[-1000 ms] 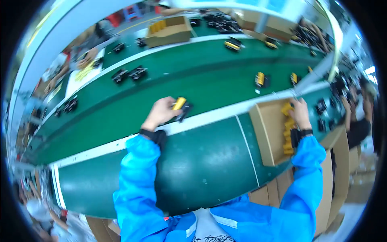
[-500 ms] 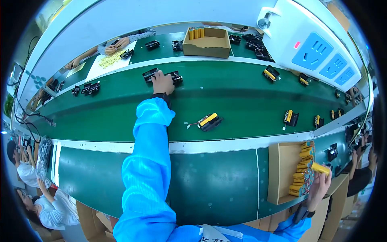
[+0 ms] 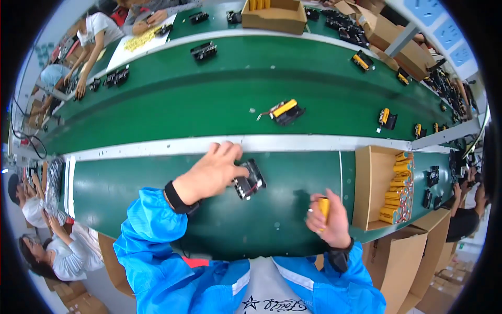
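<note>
A black plastic casing [image 3: 255,177] sits at the left hand's [image 3: 212,170] thumb, above the green worktop [image 3: 120,183]; that hand's fingers are loosely bent, and I cannot tell whether they grip it. The right hand [image 3: 334,222] clasps a yellow cylindrical battery [image 3: 323,208]. Rightward of it stands a cardboard box [image 3: 365,188] of yellow batteries [image 3: 397,191].

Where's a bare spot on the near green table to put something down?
Between the left-end white strip and the left sleeve, and between the open black case and the right hand. The near cardboard box's right side is crowded with yellow cells.
</note>
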Demonstrator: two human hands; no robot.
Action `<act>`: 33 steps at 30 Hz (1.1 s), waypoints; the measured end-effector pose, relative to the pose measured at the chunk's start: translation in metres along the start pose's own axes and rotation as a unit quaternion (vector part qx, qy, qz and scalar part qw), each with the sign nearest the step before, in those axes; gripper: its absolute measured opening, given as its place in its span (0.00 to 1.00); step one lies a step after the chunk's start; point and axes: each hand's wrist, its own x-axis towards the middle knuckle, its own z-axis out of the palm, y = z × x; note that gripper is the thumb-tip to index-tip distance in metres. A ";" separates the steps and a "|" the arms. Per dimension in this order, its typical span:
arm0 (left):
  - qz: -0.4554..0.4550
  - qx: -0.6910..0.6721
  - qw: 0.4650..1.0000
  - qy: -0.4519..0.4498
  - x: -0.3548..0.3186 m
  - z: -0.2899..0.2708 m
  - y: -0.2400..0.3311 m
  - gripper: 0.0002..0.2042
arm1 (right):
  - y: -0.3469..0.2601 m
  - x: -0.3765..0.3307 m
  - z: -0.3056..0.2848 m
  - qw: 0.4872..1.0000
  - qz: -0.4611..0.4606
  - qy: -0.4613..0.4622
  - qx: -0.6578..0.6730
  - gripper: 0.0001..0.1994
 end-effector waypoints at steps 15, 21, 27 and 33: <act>-0.127 -0.404 0.884 0.196 -0.075 0.039 0.095 0.07 | 0.074 0.036 0.059 0.954 -0.054 -0.034 -0.294 0.06; -0.051 -0.226 0.950 0.207 -0.083 0.030 0.082 0.09 | 0.078 0.034 0.068 0.893 -0.043 -0.063 -0.443 0.07; -0.204 -0.127 0.944 0.226 -0.069 0.031 0.094 0.21 | 0.077 0.041 0.065 0.878 0.019 -0.001 -0.478 0.08; -0.383 -0.136 0.904 0.135 -0.063 0.065 0.099 0.31 | 0.085 0.058 0.068 0.897 0.017 -0.004 -0.442 0.08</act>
